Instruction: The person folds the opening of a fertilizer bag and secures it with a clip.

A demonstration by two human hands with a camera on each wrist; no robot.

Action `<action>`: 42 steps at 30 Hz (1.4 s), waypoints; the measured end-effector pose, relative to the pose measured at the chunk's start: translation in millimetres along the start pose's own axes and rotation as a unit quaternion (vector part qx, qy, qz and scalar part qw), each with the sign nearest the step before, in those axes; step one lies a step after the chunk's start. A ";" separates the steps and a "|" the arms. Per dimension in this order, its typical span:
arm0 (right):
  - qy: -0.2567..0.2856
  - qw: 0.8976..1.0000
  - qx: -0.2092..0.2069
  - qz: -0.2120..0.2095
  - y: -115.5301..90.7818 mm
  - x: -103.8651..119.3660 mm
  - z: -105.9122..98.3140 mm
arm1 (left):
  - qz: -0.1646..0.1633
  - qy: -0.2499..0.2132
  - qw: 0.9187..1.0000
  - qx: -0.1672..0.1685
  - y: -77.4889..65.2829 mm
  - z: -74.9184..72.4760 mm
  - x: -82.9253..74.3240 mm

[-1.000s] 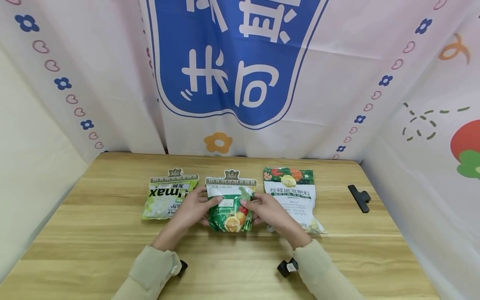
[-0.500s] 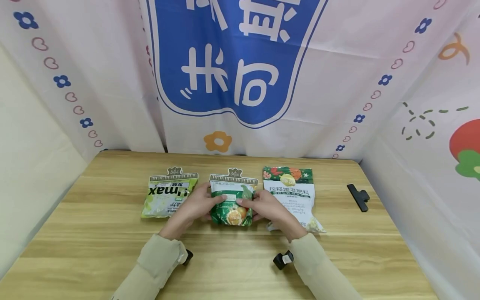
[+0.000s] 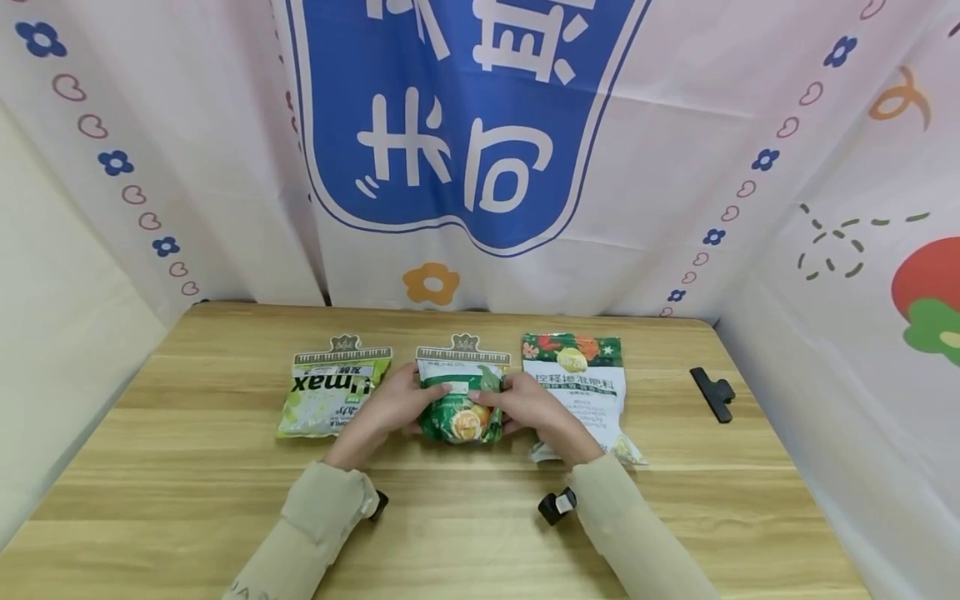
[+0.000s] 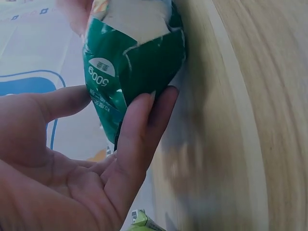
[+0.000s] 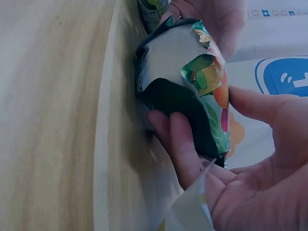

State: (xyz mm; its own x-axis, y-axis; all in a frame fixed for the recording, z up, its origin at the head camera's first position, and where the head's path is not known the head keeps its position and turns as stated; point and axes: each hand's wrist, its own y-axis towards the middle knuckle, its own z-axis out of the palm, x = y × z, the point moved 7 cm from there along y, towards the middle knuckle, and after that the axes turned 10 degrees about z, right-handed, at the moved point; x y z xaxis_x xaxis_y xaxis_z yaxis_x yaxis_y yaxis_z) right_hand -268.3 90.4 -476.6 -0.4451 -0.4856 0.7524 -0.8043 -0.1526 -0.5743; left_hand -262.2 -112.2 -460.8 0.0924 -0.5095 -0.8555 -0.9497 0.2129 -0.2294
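Note:
Both hands hold a plump green and white pouch [image 3: 450, 425] printed with fruit, at the middle of the table. A piano-keyboard-patterned clip [image 3: 463, 355] spans its top edge. My left hand [image 3: 399, 402] grips the left side, thumb on the front and fingers underneath; the left wrist view shows the pouch's green end [image 4: 108, 57] marked 500g. On the opposite side my right hand [image 3: 531, 403] grips in the same way. Its fingers curl under the folded bottom [image 5: 175, 53] in the right wrist view, close over the wood.
Left of the pouch lies a lime-green bag [image 3: 322, 404] with a similar clip [image 3: 343, 353]. A white bag with a green top [image 3: 573, 387] lies to the right, without a clip. Farther right is a black clip [image 3: 712, 394]. A printed cloth [image 3: 660, 183] hangs behind the table [image 3: 450, 533].
The held pouch has shifted slightly away from me and a little rightward, and its lower front now appears shorter. Both hands moved with it, keeping their grip. The other bags stay put.

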 end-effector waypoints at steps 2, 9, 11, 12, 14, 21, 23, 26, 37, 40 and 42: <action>0.000 1.000 0.002 0.002 1.9 1.3 0.1 | 0.001 0.009 1.000 0.002 1.3 -0.4 0.8; -0.008 1.000 0.007 0.005 6.3 2.8 1.5 | 0.004 0.017 1.000 -0.001 5.1 0.0 4.6; -0.010 1.000 0.006 0.006 7.4 2.9 1.6 | 0.005 0.018 1.000 -0.003 5.6 0.1 5.5; -0.010 1.000 0.007 0.008 7.8 3.1 1.7 | 0.004 0.020 1.000 -0.004 5.8 0.0 6.2; -0.010 1.000 0.008 0.009 8.8 3.4 2.1 | 0.002 0.018 1.000 -0.005 6.2 -0.1 7.3; -0.017 1.000 0.004 0.017 10.8 4.7 1.5 | 0.007 0.024 1.000 -0.006 8.3 -0.6 7.8; -0.013 1.000 0.008 0.016 10.7 5.8 1.8 | 0.011 0.034 0.999 -0.007 9.0 -0.7 7.1; -0.004 1.000 0.019 0.013 10.5 6.8 3.1 | 0.015 0.058 0.998 -0.011 9.6 -1.0 4.7; 0.004 1.000 0.018 0.010 14.6 4.4 5.2 | 0.012 0.122 0.992 -0.019 10.3 -2.2 1.9; 0.010 1.000 0.016 0.011 14.5 3.6 4.7 | 0.015 0.125 0.992 -0.022 10.2 -1.7 2.6; 0.007 1.000 0.011 0.014 14.3 2.5 3.7 | 0.016 0.125 0.992 -0.026 9.8 -0.9 3.3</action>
State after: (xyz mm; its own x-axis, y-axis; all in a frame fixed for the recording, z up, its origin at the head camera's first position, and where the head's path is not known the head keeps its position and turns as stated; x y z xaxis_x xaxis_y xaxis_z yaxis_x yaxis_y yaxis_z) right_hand -279.5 83.8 -484.2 -0.4734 -0.4774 0.7403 -0.7823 -0.1583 -0.6024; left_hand -271.5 -112.5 -465.4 -0.0086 -0.6958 -0.7182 -0.9659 0.1917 -0.1741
